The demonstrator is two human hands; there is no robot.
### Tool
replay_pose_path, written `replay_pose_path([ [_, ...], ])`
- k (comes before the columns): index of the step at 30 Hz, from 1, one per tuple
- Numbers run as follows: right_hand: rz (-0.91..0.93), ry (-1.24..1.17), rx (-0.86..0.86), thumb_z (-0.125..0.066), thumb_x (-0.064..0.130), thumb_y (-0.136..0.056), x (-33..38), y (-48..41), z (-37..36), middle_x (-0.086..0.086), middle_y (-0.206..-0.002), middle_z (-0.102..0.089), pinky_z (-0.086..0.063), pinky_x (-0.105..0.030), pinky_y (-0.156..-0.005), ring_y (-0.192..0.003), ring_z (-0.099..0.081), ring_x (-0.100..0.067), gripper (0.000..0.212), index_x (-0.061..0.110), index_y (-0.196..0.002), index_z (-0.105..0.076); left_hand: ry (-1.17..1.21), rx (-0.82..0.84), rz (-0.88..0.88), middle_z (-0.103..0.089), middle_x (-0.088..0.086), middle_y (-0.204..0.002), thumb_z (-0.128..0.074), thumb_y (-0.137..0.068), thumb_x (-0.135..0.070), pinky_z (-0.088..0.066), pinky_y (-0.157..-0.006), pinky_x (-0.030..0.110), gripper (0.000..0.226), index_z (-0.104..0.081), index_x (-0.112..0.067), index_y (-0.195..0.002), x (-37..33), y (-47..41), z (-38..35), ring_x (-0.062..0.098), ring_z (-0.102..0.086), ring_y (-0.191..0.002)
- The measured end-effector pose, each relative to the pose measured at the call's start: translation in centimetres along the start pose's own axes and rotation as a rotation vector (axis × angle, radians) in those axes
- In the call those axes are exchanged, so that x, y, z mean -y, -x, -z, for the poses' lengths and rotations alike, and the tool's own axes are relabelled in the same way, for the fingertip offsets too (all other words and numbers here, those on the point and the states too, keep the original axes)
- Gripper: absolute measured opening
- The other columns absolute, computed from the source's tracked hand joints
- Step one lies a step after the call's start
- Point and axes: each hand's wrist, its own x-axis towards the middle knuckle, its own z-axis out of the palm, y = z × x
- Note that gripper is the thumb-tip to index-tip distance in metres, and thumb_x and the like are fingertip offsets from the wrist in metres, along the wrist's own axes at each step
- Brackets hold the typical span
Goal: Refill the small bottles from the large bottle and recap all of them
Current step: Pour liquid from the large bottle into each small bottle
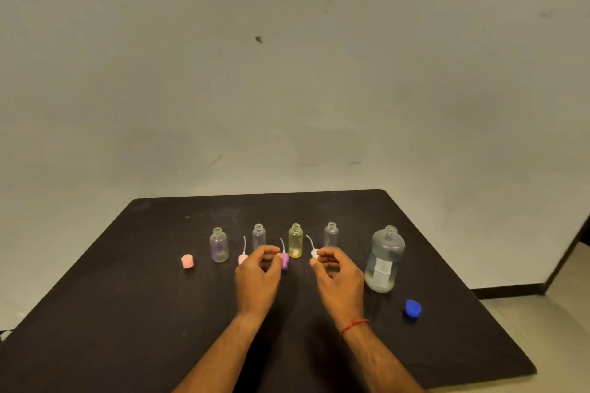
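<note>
On the black table [127,313], far left: pink cap [187,261], loose, apart from any bottle. Next, purple-tinted small bottle [219,246], upright, neck open. Then pink pump cap [242,258] with dip tube, lying just beside the left hand [257,277]. Behind that hand, clear small bottle [259,234], open. Fingers of the left hand curled beside purple pump cap [285,261]; cannot tell whether pinched or merely touched. Yellow small bottle [295,241], open, upright. White pump cap [314,253] pinched between thumb and forefinger of right hand [340,277], low over the table. Second clear small bottle [331,234], open. Large bottle [384,260], uncapped, partly full of clear liquid; blue cap [413,309] well apart, nearer the front edge.

Judged: uncapping complete; no fill level discernible in the small bottles; refilling and all recapping apparently outstanding.
</note>
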Motion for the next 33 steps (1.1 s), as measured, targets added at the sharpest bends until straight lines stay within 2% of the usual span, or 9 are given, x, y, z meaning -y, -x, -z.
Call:
replay_pose_path([
  [3,-0.014,0.005,-0.097,-0.078,0.016,-0.080,-0.4,0.1,2.5,0.008,-0.081,-0.068,-0.052,-0.014,-0.063,-0.074,-0.064,-0.003,0.014,0.023,-0.084,-0.068,0.019,0.050,-0.013,-0.074,-0.006,-0.085,-0.073,-0.089,-0.013,-0.053,-0.048,0.021,0.007,-0.074,-0.016,-0.095,-1.4,0.8,-2.8,0.016,-0.070,-0.061],
  [7,0.012,0.021,-0.328,-0.081,0.014,-0.077,-1.3,0.0,5.8,0.003,-0.070,-0.060,-0.047,-0.014,-0.056,-0.061,-0.056,-0.012,0.026,0.025,-0.076,-0.057,-0.003,0.109,0.010,-0.071,-0.004,-0.104,-0.074,-0.088,-0.018,-0.048,-0.044,0.014,0.017,-0.070,-0.018,-0.104,-2.6,1.2,-6.4,0.019,-0.069,-0.061],
  [9,0.024,0.040,-0.395,-0.082,0.013,-0.075,-1.9,-0.2,7.1,0.001,-0.076,-0.057,-0.045,-0.014,-0.058,-0.064,-0.053,-0.016,0.031,0.024,-0.079,-0.053,-0.041,0.136,0.028,-0.068,-0.002,-0.109,-0.074,-0.088,-0.021,-0.046,-0.045,0.011,0.027,-0.068,-0.018,-0.114,-2.7,0.9,-8.0,0.024,-0.070,-0.069],
  [12,-0.024,0.039,-0.426,-0.084,0.014,-0.073,-2.5,-0.9,8.8,-0.001,-0.092,-0.054,-0.046,-0.012,-0.061,-0.076,-0.054,-0.011,0.039,0.018,-0.094,-0.051,-0.103,0.173,0.064,-0.066,0.001,-0.113,-0.074,-0.089,-0.026,-0.045,-0.046,0.009,0.043,-0.061,-0.017,-0.129,-3.0,0.5,-10.1,0.016,-0.068,-0.056],
  [16,-0.094,0.084,-0.400,-0.087,0.022,-0.069,-4.0,-2.5,9.9,0.001,-0.112,-0.048,-0.049,-0.022,-0.078,-0.097,-0.051,-0.015,0.063,0.020,-0.116,-0.046,-0.156,0.205,0.130,-0.059,-0.005,-0.121,-0.073,-0.089,-0.028,-0.045,-0.044,0.012,0.058,-0.050,-0.016,-0.140,-2.8,-0.5,-12.2,0.014,-0.067,-0.054],
  [18,-0.128,0.112,-0.351,-0.088,0.024,-0.067,-4.9,-3.2,10.1,0.002,-0.121,-0.045,-0.050,-0.030,-0.088,-0.110,-0.049,-0.016,0.073,0.021,-0.125,-0.044,-0.150,0.231,0.136,-0.060,-0.004,-0.114,-0.074,-0.088,-0.024,-0.045,-0.043,0.012,0.053,-0.052,-0.014,-0.135,-2.9,-0.8,-13.0,0.016,-0.067,-0.058],
  [22,-0.167,0.150,-0.222,-0.090,0.027,-0.064,-6.4,-4.3,10.3,0.001,-0.134,-0.045,-0.046,-0.033,-0.100,-0.123,-0.046,-0.015,0.088,0.023,-0.136,-0.039,-0.170,0.236,0.159,-0.061,-0.002,-0.112,-0.074,-0.088,-0.022,-0.046,-0.041,0.015,0.051,-0.052,-0.014,-0.134,-2.6,-1.7,-14.5,0.020,-0.068,-0.061],
  [26,-0.167,0.151,-0.126,-0.091,0.028,-0.063,-7.3,-4.9,10.3,0.004,-0.134,-0.050,-0.048,-0.038,-0.103,-0.123,-0.050,-0.016,0.089,0.029,-0.135,-0.039,-0.177,0.209,0.197,-0.055,0.004,-0.135,-0.074,-0.089,-0.024,-0.045,-0.040,0.015,0.067,-0.042,-0.014,-0.147,-2.1,-2.8,-15.6,0.021,-0.070,-0.064],
  [33,-0.106,0.182,-0.043,-0.088,0.030,-0.066,-7.1,-5.5,10.3,0.009,-0.127,-0.058,-0.049,-0.031,-0.097,-0.115,-0.055,-0.012,0.075,0.030,-0.129,-0.048,-0.233,0.219,0.221,-0.065,0.002,-0.114,-0.071,-0.092,-0.024,-0.049,-0.043,0.017,0.034,-0.059,-0.018,-0.123,-1.8,-4.3,-16.2,0.015,-0.069,-0.054],
])
